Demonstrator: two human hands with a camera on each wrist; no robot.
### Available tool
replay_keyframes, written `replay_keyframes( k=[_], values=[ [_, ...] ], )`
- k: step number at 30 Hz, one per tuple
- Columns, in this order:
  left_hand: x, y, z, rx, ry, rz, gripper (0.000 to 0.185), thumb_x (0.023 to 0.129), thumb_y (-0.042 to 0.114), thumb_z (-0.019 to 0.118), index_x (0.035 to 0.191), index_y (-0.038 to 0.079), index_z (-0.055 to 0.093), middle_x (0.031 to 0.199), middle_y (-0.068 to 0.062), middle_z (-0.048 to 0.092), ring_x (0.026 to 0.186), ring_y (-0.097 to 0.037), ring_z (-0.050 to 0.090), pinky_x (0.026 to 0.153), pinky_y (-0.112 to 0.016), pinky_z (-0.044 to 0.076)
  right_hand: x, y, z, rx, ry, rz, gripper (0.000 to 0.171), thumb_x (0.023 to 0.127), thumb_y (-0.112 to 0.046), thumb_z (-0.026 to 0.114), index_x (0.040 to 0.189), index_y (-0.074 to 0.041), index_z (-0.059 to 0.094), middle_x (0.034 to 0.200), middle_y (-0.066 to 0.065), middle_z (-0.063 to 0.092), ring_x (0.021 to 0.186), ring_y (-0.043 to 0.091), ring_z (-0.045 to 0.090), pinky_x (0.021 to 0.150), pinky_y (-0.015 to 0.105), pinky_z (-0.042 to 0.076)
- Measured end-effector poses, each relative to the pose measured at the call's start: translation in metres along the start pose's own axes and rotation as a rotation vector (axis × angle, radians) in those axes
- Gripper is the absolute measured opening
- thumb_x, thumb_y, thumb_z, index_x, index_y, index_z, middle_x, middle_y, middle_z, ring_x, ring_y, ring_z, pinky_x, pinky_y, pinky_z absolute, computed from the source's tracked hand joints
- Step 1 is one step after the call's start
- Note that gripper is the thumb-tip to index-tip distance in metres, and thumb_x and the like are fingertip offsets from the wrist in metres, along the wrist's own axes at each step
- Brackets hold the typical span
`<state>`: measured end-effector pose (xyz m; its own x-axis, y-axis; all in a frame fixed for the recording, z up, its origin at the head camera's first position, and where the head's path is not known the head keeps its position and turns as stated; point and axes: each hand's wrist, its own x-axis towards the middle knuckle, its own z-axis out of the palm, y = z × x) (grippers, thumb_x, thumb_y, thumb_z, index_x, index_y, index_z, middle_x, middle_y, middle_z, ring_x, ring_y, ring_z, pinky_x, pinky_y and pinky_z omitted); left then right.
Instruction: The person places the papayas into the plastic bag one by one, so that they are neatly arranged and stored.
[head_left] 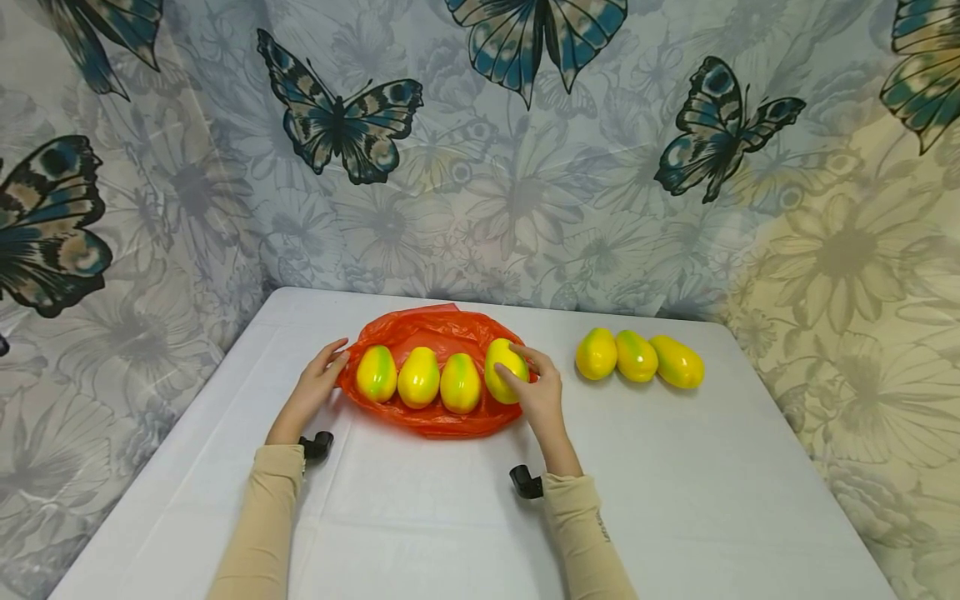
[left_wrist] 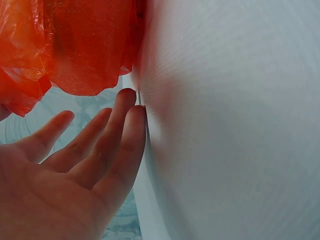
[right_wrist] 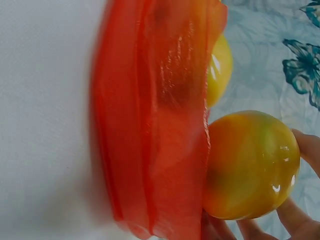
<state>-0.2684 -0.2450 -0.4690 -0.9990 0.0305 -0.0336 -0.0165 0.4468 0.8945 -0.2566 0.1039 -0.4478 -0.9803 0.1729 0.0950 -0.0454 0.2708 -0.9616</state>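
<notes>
A red plastic bag (head_left: 427, 421) lies spread open on the table. In it, three yellow-green mangoes (head_left: 418, 377) form a row. At the row's right end, my right hand (head_left: 543, 396) grips another mango (head_left: 501, 371) between thumb and fingers. The right wrist view shows this mango (right_wrist: 252, 165) just inside the bag's raised rim (right_wrist: 170, 120). My left hand (head_left: 315, 392) is at the bag's left edge. Its fingers look straight and spread in the left wrist view, close beside the bag (left_wrist: 85, 50); most of the thumb is out of frame there.
Three more mangoes (head_left: 636, 357) lie side by side on the white table (head_left: 720, 475), right of the bag. A wall covering with butterflies (head_left: 341, 112) stands behind the table's back edge.
</notes>
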Motion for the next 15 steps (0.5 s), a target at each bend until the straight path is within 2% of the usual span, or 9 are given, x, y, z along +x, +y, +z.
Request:
replay_keyframes(
  k=[5, 15],
  values=[
    [-0.008, 0.016, -0.002, -0.018, -0.010, -0.010, 0.054, 0.107, 0.023, 0.038, 0.152, -0.001, 0.025, 0.150, -0.034, 0.034, 0.130, -0.048, 0.047, 0.100, -0.053, 0.047, -0.001, 0.001, 0.003, -0.028, -0.014, -0.005, 0.045, 0.083, -0.021, 0.078, 0.125, -0.011, 0.065, 0.139, 0.013, 0.053, 0.127, 0.034, 0.048, 0.112, 0.049, 0.038],
    [0.006, -0.014, 0.002, 0.010, 0.017, 0.014, 0.060, 0.105, 0.041, 0.037, 0.154, 0.007, 0.026, 0.151, -0.028, 0.037, 0.131, -0.043, 0.048, 0.102, -0.051, 0.046, 0.000, 0.011, 0.007, -0.072, -0.022, 0.012, 0.045, 0.083, -0.021, 0.077, 0.126, -0.011, 0.065, 0.137, 0.013, 0.054, 0.127, 0.033, 0.047, 0.112, 0.049, 0.038]
  ],
)
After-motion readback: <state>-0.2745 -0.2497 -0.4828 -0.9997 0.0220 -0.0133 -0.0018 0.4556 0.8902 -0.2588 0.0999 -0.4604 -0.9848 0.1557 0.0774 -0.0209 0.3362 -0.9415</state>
